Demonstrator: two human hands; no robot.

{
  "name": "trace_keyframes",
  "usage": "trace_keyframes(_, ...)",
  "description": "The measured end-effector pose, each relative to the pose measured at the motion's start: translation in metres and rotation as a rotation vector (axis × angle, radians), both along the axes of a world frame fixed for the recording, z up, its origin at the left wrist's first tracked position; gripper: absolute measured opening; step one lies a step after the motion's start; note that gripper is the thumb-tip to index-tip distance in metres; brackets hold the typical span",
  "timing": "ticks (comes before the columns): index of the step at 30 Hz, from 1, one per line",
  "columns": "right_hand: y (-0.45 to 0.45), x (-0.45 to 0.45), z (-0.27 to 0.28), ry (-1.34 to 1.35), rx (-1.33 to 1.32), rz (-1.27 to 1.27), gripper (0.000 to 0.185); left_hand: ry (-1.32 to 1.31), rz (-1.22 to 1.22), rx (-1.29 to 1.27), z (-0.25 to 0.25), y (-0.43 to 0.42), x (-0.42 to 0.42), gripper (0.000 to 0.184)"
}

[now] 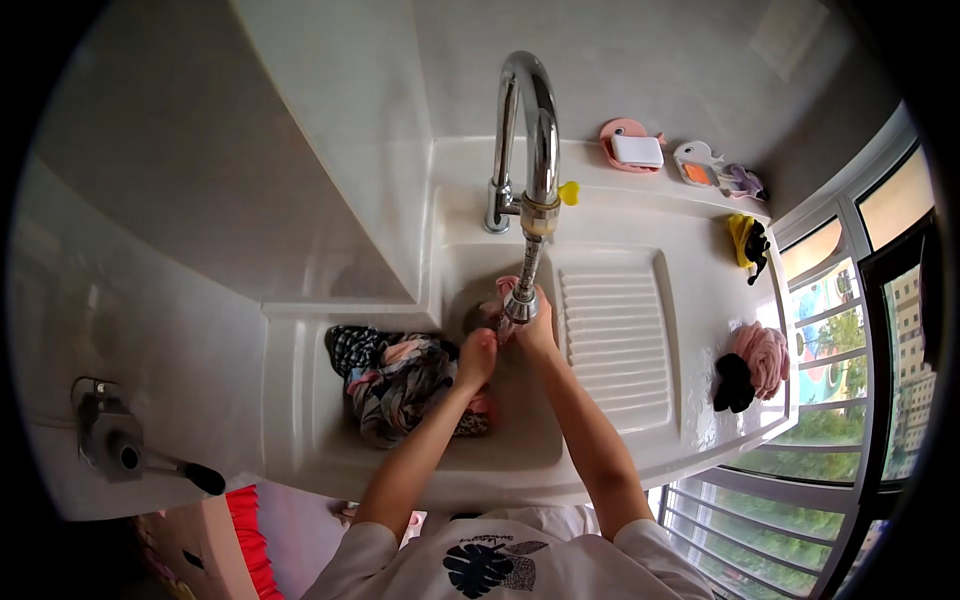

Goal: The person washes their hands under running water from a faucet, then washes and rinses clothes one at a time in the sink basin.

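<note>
Under the chrome faucet (527,110) in the white sink basin (520,430), my left hand (478,358) is closed on a small pink cloth (507,287). My right hand (538,325) is at the faucet's nozzle, its fingers bent around the same cloth and partly hidden by the nozzle. Water seems to run over the cloth between the hands. A heap of dark patterned clothes (400,385) lies in the basin, left of my left forearm. The ribbed washboard (617,340) is just right of my right hand.
Soap dishes (632,160) sit on the back ledge. Yellow and black cloth (745,243) lies at the right rear; pink cloth (763,360) and a black one (733,385) lie near the right edge. A wall fixture with a lever (125,455) is at left; barred windows are at right.
</note>
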State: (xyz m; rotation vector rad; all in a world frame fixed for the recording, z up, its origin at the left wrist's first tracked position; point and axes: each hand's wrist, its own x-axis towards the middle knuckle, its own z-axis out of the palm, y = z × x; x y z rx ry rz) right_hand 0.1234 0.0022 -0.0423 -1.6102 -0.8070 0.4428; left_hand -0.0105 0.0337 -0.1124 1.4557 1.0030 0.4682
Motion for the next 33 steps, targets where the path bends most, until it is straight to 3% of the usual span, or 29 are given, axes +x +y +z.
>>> trace_keyframes(1,0.003,-0.001,-0.001,0.139,0.112,0.025,0.029,0.026,-0.086,0.349,-0.033,-0.009,0.006,0.040)
trace_keyframes(2,0.002,-0.005,0.010,0.131,0.043,0.077,0.027,0.051,-0.172,0.700,-0.061,-0.017,0.010,0.043)
trace_keyframes(3,0.004,-0.009,0.002,0.129,0.040,0.079,0.027,0.050,-0.170,0.698,-0.077,-0.024,0.011,0.043)
trace_keyframes(5,0.003,-0.017,-0.024,0.210,0.089,0.024,0.024,0.368,-0.405,0.440,-0.108,-0.042,0.010,0.050)
trace_keyframes(7,-0.005,-0.025,-0.035,0.113,-0.034,-0.057,0.020,-0.273,-0.323,0.504,-0.126,-0.045,0.007,0.045)
trace_keyframes(9,-0.007,-0.030,-0.062,0.183,-0.099,-0.128,0.011,0.121,-0.471,0.223,-0.119,-0.021,-0.012,0.032)
trace_keyframes(10,-0.008,-0.026,-0.109,0.247,-0.162,-0.108,0.011,0.261,-0.524,0.133,-0.113,-0.005,-0.020,0.030)
trace_keyframes(12,-0.013,-0.029,-0.084,0.215,-0.195,-0.105,0.012,-0.309,0.247,-1.350,-0.122,0.022,-0.032,0.022)
trace_keyframes(13,-0.013,-0.029,-0.073,0.174,-0.220,-0.097,0.012,-0.762,-0.073,-1.486,-0.117,0.031,-0.040,0.020)
trace_keyframes(15,-0.007,-0.024,-0.088,0.201,-0.107,-0.120,0.013,-0.789,0.181,-1.258,-0.040,0.029,-0.031,0.022)
trace_keyframes(17,-0.006,-0.022,-0.096,0.221,0.006,-0.149,0.013,-0.806,0.252,-1.112,-0.008,0.023,-0.024,0.028)
trace_keyframes(20,-0.011,-0.031,-0.090,0.441,0.193,-0.176,0.013,-0.809,0.375,-0.888,0.012,0.010,-0.012,0.045)
trace_keyframes(22,-0.018,-0.047,-0.070,0.571,-0.092,-0.062,0.012,-0.826,0.444,-0.811,0.003,0.001,-0.001,0.056)
trace_keyframes(23,-0.019,-0.053,-0.064,0.568,-0.092,-0.062,0.012,-0.828,0.442,-0.811,-0.008,0.001,0.000,0.056)
trace_keyframes(25,-0.021,-0.061,-0.065,0.097,-0.173,-0.014,0.012,-0.951,0.377,-0.866,-0.010,-0.001,-0.001,0.052)
trace_keyframes(26,-0.018,-0.060,-0.067,-0.106,-0.088,-0.064,0.013,-1.002,0.425,-0.955,-0.011,0.000,-0.003,0.047)
trace_keyframes(27,-0.017,-0.059,-0.053,-0.107,-0.088,-0.062,0.013,-1.004,0.427,-0.955,-0.011,0.003,-0.008,0.047)
trace_keyframes(29,-0.015,-0.059,-0.007,0.208,0.011,-0.034,0.012,-0.571,0.671,-0.910,-0.013,0.004,-0.022,0.042)
trace_keyframes(30,-0.016,-0.057,-0.010,0.172,0.009,-0.014,0.016,-0.442,0.676,-0.926,-0.032,0.005,-0.024,0.039)
trace_keyframes(31,-0.013,-0.054,-0.045,0.172,0.009,-0.013,0.016,-0.442,0.677,-0.926,-0.055,0.001,-0.027,0.039)
trace_keyframes(33,-0.009,-0.050,-0.144,0.168,-0.271,-0.221,0.018,-0.059,0.463,-0.707,-0.087,-0.003,-0.024,0.039)
